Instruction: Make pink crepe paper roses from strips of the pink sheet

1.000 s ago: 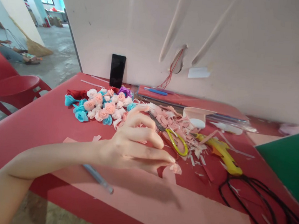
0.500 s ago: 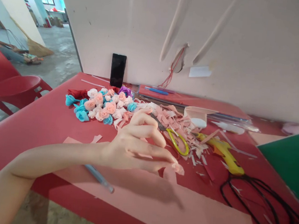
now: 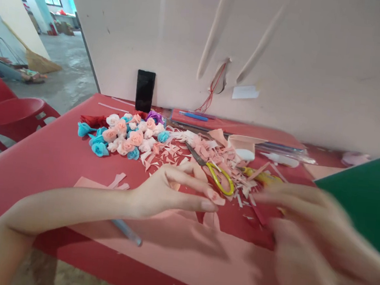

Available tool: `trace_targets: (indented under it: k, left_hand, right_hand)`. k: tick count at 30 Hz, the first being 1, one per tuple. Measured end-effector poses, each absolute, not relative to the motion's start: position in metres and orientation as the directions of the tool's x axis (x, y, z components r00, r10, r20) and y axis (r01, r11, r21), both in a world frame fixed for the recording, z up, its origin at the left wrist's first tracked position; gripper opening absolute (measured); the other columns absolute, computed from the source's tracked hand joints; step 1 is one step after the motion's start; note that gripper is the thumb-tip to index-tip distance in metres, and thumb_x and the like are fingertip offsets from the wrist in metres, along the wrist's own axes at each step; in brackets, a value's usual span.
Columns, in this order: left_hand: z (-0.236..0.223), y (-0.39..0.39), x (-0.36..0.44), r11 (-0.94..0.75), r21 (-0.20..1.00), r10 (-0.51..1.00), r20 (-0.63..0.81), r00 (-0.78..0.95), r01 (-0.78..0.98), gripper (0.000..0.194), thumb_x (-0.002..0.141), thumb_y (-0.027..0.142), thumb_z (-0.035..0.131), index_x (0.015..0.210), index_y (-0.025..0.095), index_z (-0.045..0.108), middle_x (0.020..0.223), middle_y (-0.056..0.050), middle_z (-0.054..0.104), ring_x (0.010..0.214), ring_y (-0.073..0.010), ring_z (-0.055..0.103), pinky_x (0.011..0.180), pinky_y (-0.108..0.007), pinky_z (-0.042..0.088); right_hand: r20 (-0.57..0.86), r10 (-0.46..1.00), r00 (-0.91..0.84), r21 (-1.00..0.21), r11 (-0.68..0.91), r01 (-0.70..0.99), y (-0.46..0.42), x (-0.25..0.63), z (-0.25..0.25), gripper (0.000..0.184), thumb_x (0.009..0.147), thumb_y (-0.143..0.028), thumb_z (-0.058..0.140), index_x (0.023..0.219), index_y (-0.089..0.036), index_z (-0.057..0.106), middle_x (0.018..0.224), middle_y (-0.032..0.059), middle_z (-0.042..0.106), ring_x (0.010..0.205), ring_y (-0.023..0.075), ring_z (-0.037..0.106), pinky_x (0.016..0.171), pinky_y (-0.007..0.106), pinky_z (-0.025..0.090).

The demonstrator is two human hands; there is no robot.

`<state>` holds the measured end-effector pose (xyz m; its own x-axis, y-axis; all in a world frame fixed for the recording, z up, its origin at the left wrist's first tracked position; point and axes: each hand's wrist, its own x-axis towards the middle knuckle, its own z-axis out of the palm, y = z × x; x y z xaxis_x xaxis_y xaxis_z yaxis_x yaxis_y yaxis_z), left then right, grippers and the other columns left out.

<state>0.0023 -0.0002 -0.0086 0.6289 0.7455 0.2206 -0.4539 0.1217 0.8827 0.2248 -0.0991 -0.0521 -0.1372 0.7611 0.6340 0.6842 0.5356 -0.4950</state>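
Since the red table [image 3: 50, 156] is crowded toward the back, work on thin paper is probably best kept toward the front, above the pink paper sheet [image 3: 182, 256]. Beyond that sheet, cut paper scraps [image 3: 206, 148] spread just right of the paper flowers [image 3: 136, 137]; loose bits could cling to anything sticky, so hands are best lifted over them. At the right, the right hand [image 3: 320, 215] is blurred near the front of the table, its thumb apart from its fingers; whether it grips anything, I cannot tell. The left hand [image 3: 163, 191] hangs over the sheet, index finger and thumb pinching a small pink paper piece [image 3: 219, 201]. Scissors [image 3: 198, 156] lie on the scraps behind, with the yellow glue gun [image 3: 263, 176] partly hidden behind the right hand; its nozzle may be hot, so fingers should meet the handle only. As for the pinched piece itself, at the left fingertips, it likely crushes easily: a light, steady hold at its edge would suit it best.
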Motion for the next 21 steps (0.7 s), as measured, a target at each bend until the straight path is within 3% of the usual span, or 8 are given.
trace_targets:
  k: [3,5,10,15,21]
  left_hand:
    - [-0.013,-0.003,0.003,0.176,0.877,0.729,0.19,0.658,-0.448,0.027,0.067,0.004,0.068,0.073,0.029,0.075,0.073,0.003,0.045,0.061,-0.004,0.053,0.058,-0.019,0.05]
    - [-0.016,-0.004,0.004,0.166,0.882,0.734,0.189,0.652,-0.442,0.028,0.066,0.004,0.069,0.073,0.03,0.075,0.072,0.004,0.044,0.062,-0.0036,0.052,0.061,-0.018,0.05]
    - [-0.014,-0.005,0.004,0.114,0.896,0.761,0.199,0.617,-0.43,0.028,0.062,0.003,0.072,0.07,0.03,0.075,0.066,0.004,0.043,0.061,-0.0023,0.044,0.059,-0.015,0.042]
    - [-0.012,-0.003,0.002,0.155,0.9,0.733,0.171,0.658,-0.407,0.029,0.065,0.004,0.071,0.072,0.033,0.074,0.067,0.004,0.044,0.062,-0.0037,0.047,0.06,-0.019,0.043]
    - [-0.012,-0.002,-0.001,0.081,0.927,0.73,0.195,0.655,-0.366,0.027,0.063,0.005,0.073,0.07,0.032,0.074,0.066,0.004,0.045,0.067,-0.0058,0.042,0.057,-0.017,0.036]
  right_hand:
    - [0.579,0.793,-0.188,-0.547,0.549,0.632,-0.063,0.172,-0.011,0.009,0.084,-0.023,0.056,0.089,-0.023,0.062,0.087,0.0053,0.061,0.079,0.0191,0.059,0.061,0.029,0.051]
    - [0.625,0.751,-0.212,-0.548,0.616,0.566,-0.055,0.154,0.002,0.006,0.08,-0.016,0.058,0.08,-0.022,0.06,0.076,0.0008,0.059,0.069,0.014,0.056,0.059,0.026,0.05]
    - [0.688,0.694,-0.211,-0.511,0.67,0.539,-0.061,0.152,0.001,0.015,0.077,-0.006,0.058,0.073,-0.02,0.057,0.071,-0.0005,0.062,0.067,0.0118,0.054,0.057,0.021,0.049]
    - [0.732,0.64,-0.235,-0.461,0.719,0.52,-0.058,0.155,0.001,0.019,0.075,-0.001,0.057,0.072,-0.019,0.056,0.069,0.0009,0.061,0.065,0.0128,0.054,0.054,0.023,0.048]
    - [0.704,0.659,-0.263,-0.519,0.731,0.443,-0.056,0.155,0.004,0.019,0.075,-0.001,0.054,0.072,-0.02,0.057,0.068,0.0019,0.062,0.064,0.014,0.056,0.056,0.026,0.05]
